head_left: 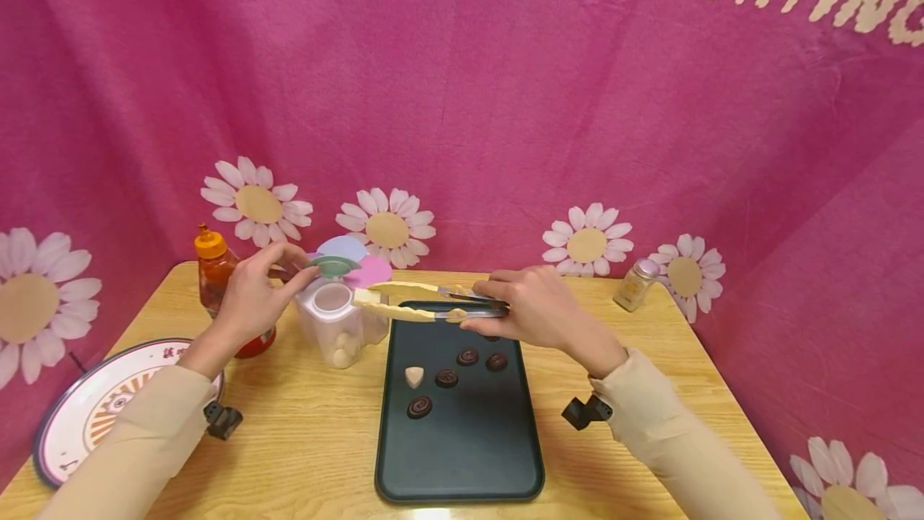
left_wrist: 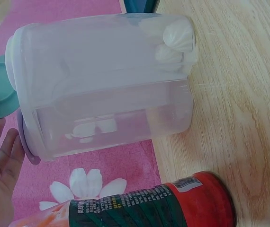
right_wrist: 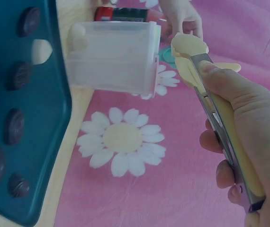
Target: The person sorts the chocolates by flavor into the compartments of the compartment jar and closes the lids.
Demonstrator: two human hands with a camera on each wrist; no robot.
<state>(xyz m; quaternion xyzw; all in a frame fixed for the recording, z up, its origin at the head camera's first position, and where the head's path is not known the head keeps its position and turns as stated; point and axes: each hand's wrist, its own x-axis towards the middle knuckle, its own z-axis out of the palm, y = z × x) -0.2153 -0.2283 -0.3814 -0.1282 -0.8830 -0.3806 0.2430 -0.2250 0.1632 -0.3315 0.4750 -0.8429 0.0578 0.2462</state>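
My left hand (head_left: 258, 287) pinches the green lid (head_left: 335, 266), which stands raised over a round opening of the translucent container (head_left: 325, 326). Several white pieces (left_wrist: 178, 35) lie at the container's bottom. My right hand (head_left: 537, 307) grips metal tongs (right_wrist: 227, 137) with cream-coloured tips, held level above the back of the dark tray (head_left: 462, 456). Between the tong tips is a pale piece (head_left: 366, 296), just right of the opening. On the tray sit several dark swirled chocolates (head_left: 419, 407) and one white piece (head_left: 415, 376).
A sauce bottle (head_left: 213, 271) with an orange cap stands left of the container. A round patterned plate (head_left: 61, 456) lies at the table's left edge. At the back right stands a small shaker jar (head_left: 635, 286). Pink fabric (head_left: 462, 103) hangs behind the table.
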